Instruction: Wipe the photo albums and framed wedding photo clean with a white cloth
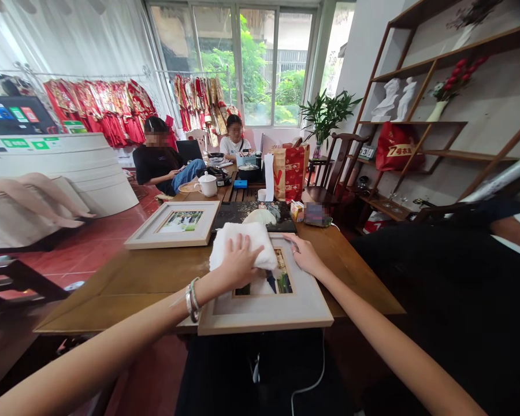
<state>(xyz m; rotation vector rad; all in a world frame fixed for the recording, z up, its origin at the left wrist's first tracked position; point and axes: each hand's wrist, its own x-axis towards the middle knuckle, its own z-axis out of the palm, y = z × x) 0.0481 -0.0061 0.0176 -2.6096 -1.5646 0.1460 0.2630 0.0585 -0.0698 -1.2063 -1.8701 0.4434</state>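
A wood-edged picture frame with a wide grey mat lies flat at the near edge of the wooden table. My left hand presses a folded white cloth onto the frame's upper left part, fingers curled over the cloth. My right hand rests flat with fingers stretched out on the frame's upper right mat. Silver bangles circle my left wrist. The photo under the glass is partly hidden by the cloth and my left hand.
A second framed picture lies to the left on the table. Behind it are a dark album, a white teapot, a red gift bag and tea things. Two people sit at the far end. Shelves stand on the right.
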